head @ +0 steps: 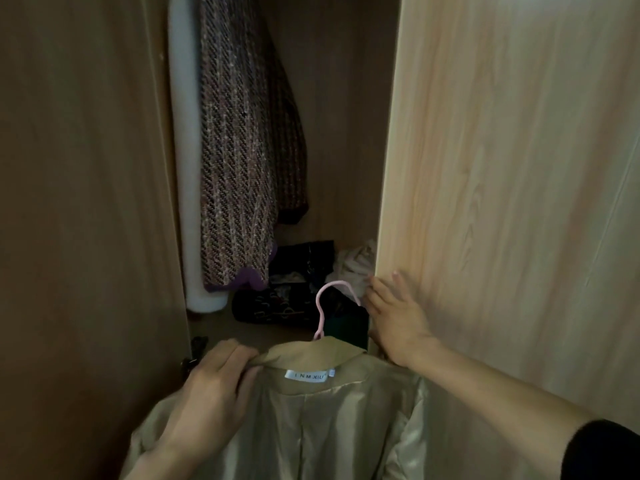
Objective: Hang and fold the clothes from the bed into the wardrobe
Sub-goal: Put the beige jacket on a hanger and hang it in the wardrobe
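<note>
Wardrobe [346, 116] interior, dim, brown-panelled, seen from above between two open doors. Item one: my left hand [211, 386], fingers curled over the left shoulder of a beige jacket [311, 427], gripping the cloth just beside the collar. Item two: the jacket itself, held low in front of the wardrobe opening, not yet on any rail; shiny lining faces me, with a white neck label [306, 375] printed in dark letters. Item three: pink hanger [329, 306], its hook rising from the collar and curving right, its shoulders hidden inside the jacket. Item four: my right hand [394, 317], fingers straight and spread, laid flat against the lower edge of the pale wood-grain right door [502, 168]; it holds nothing; a dark sleeve [602, 452] shows at the forearm. Item five: left door [79, 202], darker brown, with a metal hinge [188, 363] low on its inner side. Item six: tweed coat [239, 150], woven purple and brown with a purple hem, hanging inside at the left. Item seven: white garment [183, 168] hanging just left of the tweed, touching it. Item eight: dark patterned clothes [277, 306] heaped on the wardrobe floor, with a pale crumpled cloth [356, 265] at the right rear corner.
</note>
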{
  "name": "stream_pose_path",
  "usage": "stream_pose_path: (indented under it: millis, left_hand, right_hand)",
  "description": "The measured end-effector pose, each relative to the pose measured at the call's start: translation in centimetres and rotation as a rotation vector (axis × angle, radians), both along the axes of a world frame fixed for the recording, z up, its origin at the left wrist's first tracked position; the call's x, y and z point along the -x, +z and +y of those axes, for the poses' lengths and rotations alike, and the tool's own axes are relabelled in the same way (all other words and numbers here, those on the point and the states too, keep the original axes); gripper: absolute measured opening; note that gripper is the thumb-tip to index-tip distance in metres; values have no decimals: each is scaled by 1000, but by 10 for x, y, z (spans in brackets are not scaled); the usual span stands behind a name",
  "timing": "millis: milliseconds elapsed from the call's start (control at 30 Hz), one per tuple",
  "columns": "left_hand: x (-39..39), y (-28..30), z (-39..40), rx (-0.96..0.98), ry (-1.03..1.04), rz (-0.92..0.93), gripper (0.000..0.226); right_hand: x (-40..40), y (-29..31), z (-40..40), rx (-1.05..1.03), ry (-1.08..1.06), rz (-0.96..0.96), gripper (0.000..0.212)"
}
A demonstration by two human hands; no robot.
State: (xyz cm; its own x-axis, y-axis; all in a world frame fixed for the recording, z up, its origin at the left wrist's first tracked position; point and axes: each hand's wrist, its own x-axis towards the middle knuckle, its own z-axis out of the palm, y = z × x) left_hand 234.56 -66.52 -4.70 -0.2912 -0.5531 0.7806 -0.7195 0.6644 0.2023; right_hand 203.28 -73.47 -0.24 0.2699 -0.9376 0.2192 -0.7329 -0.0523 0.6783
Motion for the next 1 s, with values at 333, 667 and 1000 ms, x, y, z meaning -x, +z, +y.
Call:
stream_pose_path:
  millis: [333, 667, 1000]
  left_hand:
    - [-6, -8, 6, -39, -20, 38, 25]
    - [29, -15, 12, 30, -236, -6, 22]
    - [70, -28, 28, 64, -390, 17, 26]
  right_hand:
    - [-4, -1, 39, -25, -23, 86, 60]
    - [10, -16, 142, 67, 18, 28, 58]
    - [35, -30, 220, 207, -12, -60, 59]
